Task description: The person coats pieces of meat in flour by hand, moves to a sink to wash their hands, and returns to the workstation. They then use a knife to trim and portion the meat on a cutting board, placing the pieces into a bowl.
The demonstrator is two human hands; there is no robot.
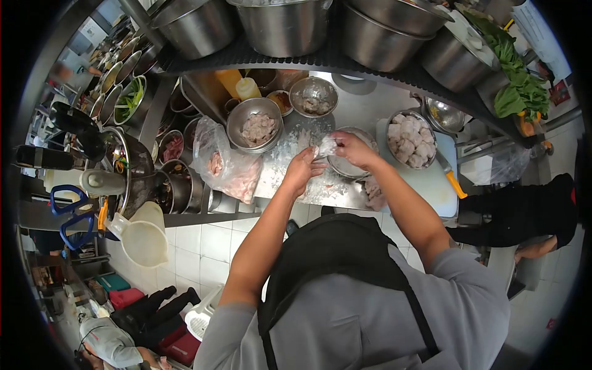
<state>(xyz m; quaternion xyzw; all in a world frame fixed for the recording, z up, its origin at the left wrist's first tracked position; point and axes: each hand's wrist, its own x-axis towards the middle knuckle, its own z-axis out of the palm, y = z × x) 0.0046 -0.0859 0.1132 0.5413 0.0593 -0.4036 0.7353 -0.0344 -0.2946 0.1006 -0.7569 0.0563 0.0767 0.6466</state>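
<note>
Over the floury steel table, my right hand (356, 150) pinches a small white, flour-coated piece (327, 146) between thumb and fingers. My left hand (300, 171) is just left of it, fingers apart and fingertips right at the piece's edge. Below my right hand stands a bowl of white flour (343, 165), partly covered by the hand and forearm. To the right, a steel bowl (391, 152) is heaped with white-coated lumps (410, 139). On the left, a stack of steel bowls (237, 139) holds chopped pale raw meat (258, 129).
A plastic bag of raw meat (217, 161) lies at left, near the table edge. An orange-handled knife (455, 178) rests on the white cutting board (435, 192). Large steel pots (280, 31) line the shelf overhead. A person in black (524, 209) stands at right.
</note>
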